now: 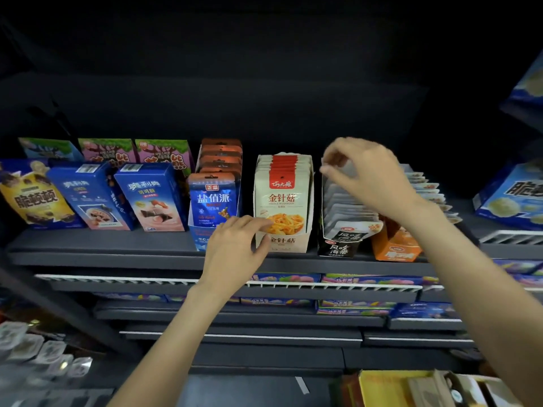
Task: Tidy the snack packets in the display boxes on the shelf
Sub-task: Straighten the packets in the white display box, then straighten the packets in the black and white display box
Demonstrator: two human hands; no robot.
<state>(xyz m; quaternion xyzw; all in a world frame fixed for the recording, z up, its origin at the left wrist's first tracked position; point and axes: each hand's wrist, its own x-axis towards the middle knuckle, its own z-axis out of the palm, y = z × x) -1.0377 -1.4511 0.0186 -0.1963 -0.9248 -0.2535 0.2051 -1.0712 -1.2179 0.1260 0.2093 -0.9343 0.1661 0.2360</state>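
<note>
Your left hand [238, 245] rests against the near front corner of the cream needle-mushroom display box [282, 242], fingers loosely curled and parted, thumb at the box's lower left edge; it grips no packet. The needle-mushroom packets [282, 201] stand upright in a neat row inside that box. Your right hand [364, 174] reaches over the far end of the black seaweed display box [340, 245], thumb and forefinger drawn together around the top of a grey packet there, though blur hides whether they actually pinch it. The seaweed packets [349, 201] lean in an uneven row. Just left stands the blue display box [202, 233]; just right, the orange display box [393, 248], all on the dark shelf [102, 248].
</note>
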